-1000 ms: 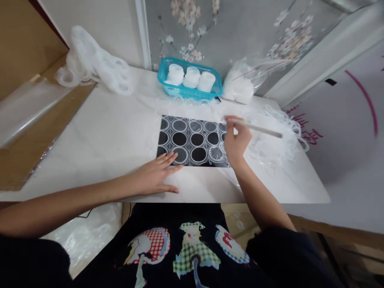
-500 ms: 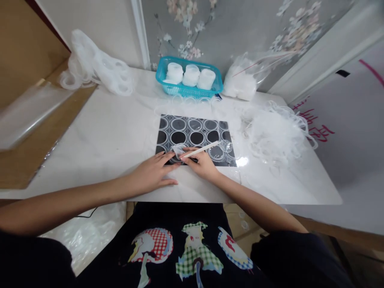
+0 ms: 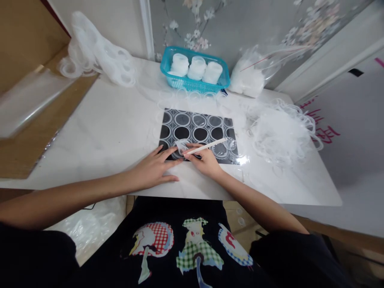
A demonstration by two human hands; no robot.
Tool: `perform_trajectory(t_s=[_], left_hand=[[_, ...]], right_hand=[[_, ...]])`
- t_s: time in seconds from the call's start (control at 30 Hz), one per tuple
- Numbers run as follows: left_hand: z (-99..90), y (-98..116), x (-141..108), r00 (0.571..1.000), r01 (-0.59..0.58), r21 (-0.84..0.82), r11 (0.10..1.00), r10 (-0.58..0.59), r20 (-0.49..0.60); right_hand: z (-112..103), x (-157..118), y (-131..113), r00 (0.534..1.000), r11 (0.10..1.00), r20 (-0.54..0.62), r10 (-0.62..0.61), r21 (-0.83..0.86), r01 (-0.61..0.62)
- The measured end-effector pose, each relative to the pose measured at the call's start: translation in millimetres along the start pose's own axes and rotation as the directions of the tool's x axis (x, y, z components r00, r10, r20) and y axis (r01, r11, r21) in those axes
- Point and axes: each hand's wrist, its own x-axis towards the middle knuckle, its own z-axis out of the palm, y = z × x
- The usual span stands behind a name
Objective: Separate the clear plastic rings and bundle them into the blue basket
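Observation:
A black sheet (image 3: 201,133) printed with rows of pale rings lies on the white table. My left hand (image 3: 157,168) rests palm down at the sheet's lower left, fingers spread, fingertips on its edge. My right hand (image 3: 204,160) is closed round a thin white stick (image 3: 210,146) that slants up to the right. Between the two hands a small clear film piece (image 3: 181,145) stands partly lifted off the sheet. Whether the right fingertips pinch it cannot be made out. Clear round pieces (image 3: 230,144) lie at the sheet's right edge.
Behind the sheet is a blue basket (image 3: 195,85) with stacks of white discs. A plastic bag (image 3: 247,76) of white material stands to its right. Tangled clear rings (image 3: 282,132) are piled at the right, ring strips (image 3: 102,52) at the back left. A brown board (image 3: 21,156) lies left.
The view has shifted slightly, so the sheet and basket appear a little higher and further right. Both hands stay at the same part of the sheet, with the stick still held.

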Motion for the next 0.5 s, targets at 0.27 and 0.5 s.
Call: perform_trajectory(t_s=[0.27,0.5], left_hand=[[-8.3,9.6,-2.4,0.996,0.083,0.023,0.996,-0.083,0.034],[-26.1,2.7,22.4,0.996,-0.038,-0.045,0.998,0.034,-0.079]], right_hand=[[-19.9,35.8,7.2,0.983,0.923,-0.064,-0.172,-0.360,0.138],[-111.0,33.9,26.6,0.685,0.958,-0.728,0.029,-0.177,-0.228]])
